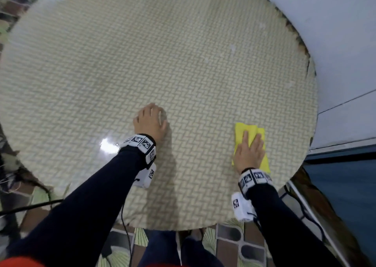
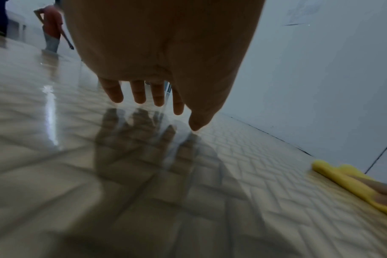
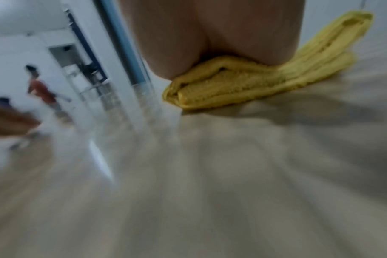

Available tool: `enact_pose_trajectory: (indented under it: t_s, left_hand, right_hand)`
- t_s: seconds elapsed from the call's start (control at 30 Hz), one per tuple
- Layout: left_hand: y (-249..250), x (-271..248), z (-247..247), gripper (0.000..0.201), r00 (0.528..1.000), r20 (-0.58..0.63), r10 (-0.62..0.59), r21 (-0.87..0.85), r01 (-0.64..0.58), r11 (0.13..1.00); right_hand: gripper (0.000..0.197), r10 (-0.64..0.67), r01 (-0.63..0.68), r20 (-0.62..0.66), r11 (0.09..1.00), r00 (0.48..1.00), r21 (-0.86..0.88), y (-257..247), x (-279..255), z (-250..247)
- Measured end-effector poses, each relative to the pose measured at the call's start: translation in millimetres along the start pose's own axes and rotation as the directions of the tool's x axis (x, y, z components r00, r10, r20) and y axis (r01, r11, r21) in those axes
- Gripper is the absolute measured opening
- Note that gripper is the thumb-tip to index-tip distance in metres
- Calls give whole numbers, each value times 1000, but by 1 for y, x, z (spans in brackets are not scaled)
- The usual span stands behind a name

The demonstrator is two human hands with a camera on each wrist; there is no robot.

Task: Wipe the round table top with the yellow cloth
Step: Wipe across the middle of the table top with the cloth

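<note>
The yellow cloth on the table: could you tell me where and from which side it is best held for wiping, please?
Probably from above, flat on its middle. The yellow cloth lies folded in thick layers on the round table top, near its right edge, so there is little to pinch. The right hand already presses straight fingers down on it. The left hand is beside it over bare table.

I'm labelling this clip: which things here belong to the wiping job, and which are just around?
Job:
folded yellow cloth
round woven-pattern table top
right hand, flat on the cloth
left hand, open on the table

Around:
black cables
patterned floor tiles
</note>
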State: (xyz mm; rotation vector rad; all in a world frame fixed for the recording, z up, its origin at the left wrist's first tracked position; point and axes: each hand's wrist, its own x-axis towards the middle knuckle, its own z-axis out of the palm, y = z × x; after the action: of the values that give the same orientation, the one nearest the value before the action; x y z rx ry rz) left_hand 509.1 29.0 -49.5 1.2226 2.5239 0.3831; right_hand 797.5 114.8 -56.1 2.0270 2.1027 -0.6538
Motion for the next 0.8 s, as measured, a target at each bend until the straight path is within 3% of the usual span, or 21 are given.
enact_pose_trajectory:
  t_s: [0.07,0.13,0.23,0.33,0.4,0.5,0.57,0.63,0.73,0.8]
  left_hand:
    - [2,5,3,45,999,32,-14,30,13,999]
    - [2,9,4,45,999,46,-4,75,0,997]
    - [2,10,4,43,999,33,23,134,-27,991]
    - [4,11,6,43,1000,21,9,120,-11,993]
    - [5,12,6,42,1000,20,6,123,-9,992]
    - [3,13,7,43,999,29,14,138,-18,990]
    - [2,15,6,43,999,37,16,152,-21,988]
    - [2,16,4,44,999,51,18,170,-26,985]
    - [2,17,4,45,998,66,23,198,-36,980]
    - [1,17,5,45,998,63,27,218,-40,975]
  right_hand:
    - [55,3,-4,35,1000,999,11,-34,28,-2]
    - [56,-104,105,32,994,994,-12,-59,39,3]
    - [55,-245,245,15,969,970,-38,-70,17,19]
    - [52,-311,309,-33,949,950,-63,-47,-19,29]
    - [50,-246,243,-72,969,967,-40,-22,-25,26]
    - [51,-30,35,-128,999,991,40,-1,0,12]
    - [52,108,-100,-99,991,989,87,-12,28,2]
    - [53,144,-140,-34,986,989,95,-36,49,-3]
    - [53,-83,83,-11,997,997,2,-71,47,8]
    - [52,-285,287,31,955,958,-72,-76,24,24]
